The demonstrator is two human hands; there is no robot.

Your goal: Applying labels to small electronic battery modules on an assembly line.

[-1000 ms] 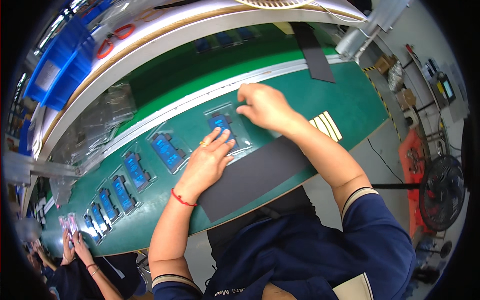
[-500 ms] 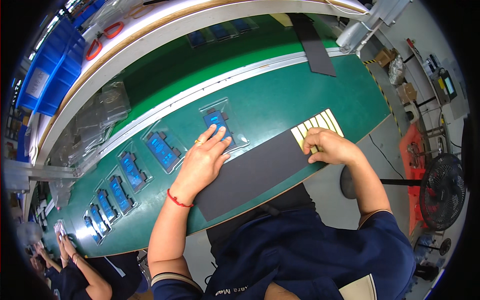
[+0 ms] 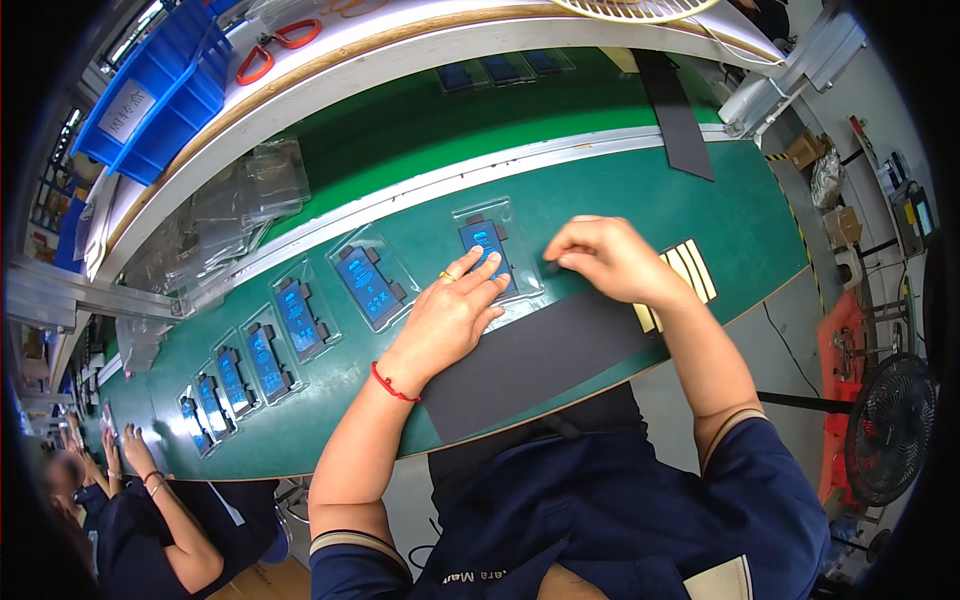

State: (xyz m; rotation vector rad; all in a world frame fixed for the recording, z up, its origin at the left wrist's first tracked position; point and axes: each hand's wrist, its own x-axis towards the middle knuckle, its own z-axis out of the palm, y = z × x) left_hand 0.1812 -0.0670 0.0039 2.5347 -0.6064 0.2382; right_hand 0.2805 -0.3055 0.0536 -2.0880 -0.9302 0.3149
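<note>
My left hand [image 3: 445, 315] rests with its fingers stretched over a flat blue part with dark end tabs [image 3: 484, 236], which lies in a clear plastic tray [image 3: 532, 286]. Just right of that tray, my right hand [image 3: 612, 258] is raised in a pinch, with a small dark strip [image 3: 552, 267] at its fingertips. Below both hands a long black sheet [image 3: 540, 365] lies slantwise along the bench's near edge. Pale yellow bands [image 3: 692, 268] with dark lines between them show at its right end, partly hidden by my right forearm.
Several more blue parts [image 3: 368, 285] in clear trays form a row to the left. Empty clear trays [image 3: 235, 200] are piled behind. Another black strip [image 3: 680, 130] crosses the metal rail. Red-handled scissors [image 3: 297, 35] and a blue bin [image 3: 165, 95] occupy the shelf. Co-workers' hands [image 3: 138, 450] are far left.
My right hand has left the yellow-banded end of the black sheet and moved left and away from me, beside the tray. My left hand stays on the blue part. The whole view has shifted.
</note>
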